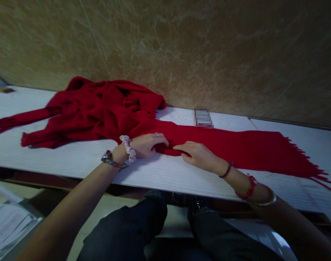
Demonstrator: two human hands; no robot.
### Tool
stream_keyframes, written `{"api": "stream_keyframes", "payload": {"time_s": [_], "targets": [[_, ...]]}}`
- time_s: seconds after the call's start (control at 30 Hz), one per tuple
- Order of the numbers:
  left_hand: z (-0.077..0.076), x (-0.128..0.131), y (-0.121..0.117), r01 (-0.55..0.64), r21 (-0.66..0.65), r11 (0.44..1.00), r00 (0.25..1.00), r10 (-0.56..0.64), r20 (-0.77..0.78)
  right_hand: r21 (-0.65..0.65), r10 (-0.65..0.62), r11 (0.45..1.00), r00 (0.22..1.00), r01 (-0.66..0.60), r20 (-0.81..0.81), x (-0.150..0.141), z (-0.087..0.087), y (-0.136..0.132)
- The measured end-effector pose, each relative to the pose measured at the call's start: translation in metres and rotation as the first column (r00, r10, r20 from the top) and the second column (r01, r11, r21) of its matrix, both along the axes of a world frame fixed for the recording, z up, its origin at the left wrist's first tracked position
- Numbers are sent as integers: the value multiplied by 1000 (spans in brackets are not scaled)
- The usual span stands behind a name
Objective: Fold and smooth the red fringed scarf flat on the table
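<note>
A red scarf (pixel 244 148) with fringed ends lies lengthwise along a white wood-grain tabletop (pixel 165 177). Its right part is spread flat and narrow, while the left part is bunched in a loose heap. Near the middle, my left hand (pixel 147 144) pinches the scarf's front edge, fingers curled over the cloth. Just to the right, my right hand (pixel 198 154) holds the same edge between thumb and fingers. A small fold of cloth shows between the two hands. The fingertips are partly hidden in the fabric.
Behind the table rises a brown marbled wall (pixel 181 54). A small blurred rectangular item (pixel 204 118) lies by the scarf's back edge. At the far left is a brown object (pixel 2 89). Papers (pixel 10 224) sit in a holder below, at lower left.
</note>
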State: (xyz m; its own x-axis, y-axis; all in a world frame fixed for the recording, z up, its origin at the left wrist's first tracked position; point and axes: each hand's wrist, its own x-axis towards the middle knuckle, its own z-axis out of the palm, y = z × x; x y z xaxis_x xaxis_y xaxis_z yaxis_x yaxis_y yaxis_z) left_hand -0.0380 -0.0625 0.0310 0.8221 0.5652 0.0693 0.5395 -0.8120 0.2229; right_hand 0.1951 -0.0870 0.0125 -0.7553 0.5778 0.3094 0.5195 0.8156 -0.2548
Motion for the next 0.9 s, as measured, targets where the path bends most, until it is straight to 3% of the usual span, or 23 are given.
{"api": "stream_keyframes", "payload": {"time_s": [0.23,0.6,0.77,0.9], "targets": [[4,-3,1,-27,-5,1000,1000,27,-9,68,66,995,997,-69,35,-7,1,2],[4,0,-3,-112,128,985,980,131,-151,100,-22,995,998,16,58,-23,0,-1],[6,-3,-1,-94,116,989,993,101,-63,53,-50,997,999,51,-13,-19,-1,0],[5,-4,1,-67,120,991,998,69,-12,95,-34,995,999,31,28,-18,-3,1]]}}
